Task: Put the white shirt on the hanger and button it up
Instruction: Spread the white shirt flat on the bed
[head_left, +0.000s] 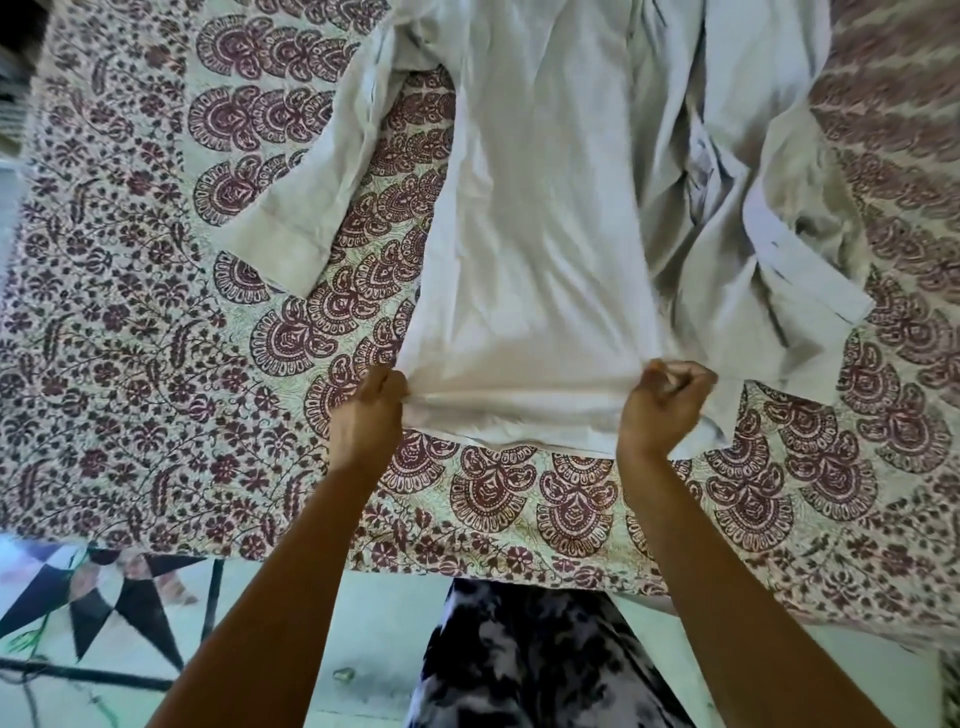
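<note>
Shirt (540, 218) looking like thin white cotton, so probably handling light, floppy and zero stiffness, wrinkling wherever bunched. Lying spread out on the paisley bedspread (130, 338), hem toward the near edge of the bed, collar end running out of the top of the view, one cuffed sleeve (291, 208) flopping out on the left side, more cloth piled up and rumpled on the right. Not slippery or fragile by the look of it, just sagging and sliding off anything narrow, so probably best taking hold at the shoulders or collar when getting it onto a hanger, not the hem. No hanger showing anywhere, by the way. Left hand (371, 410) pinching the hem's left corner, fingers curled closed on a fold of the cloth. Right hand (662, 405) balled into a fist around the hem further right, fabric gathered inside it. Both gripping tight, pulling the bottom edge taut between them. Buttons not visible from here, can't tell which side is facing up.
</note>
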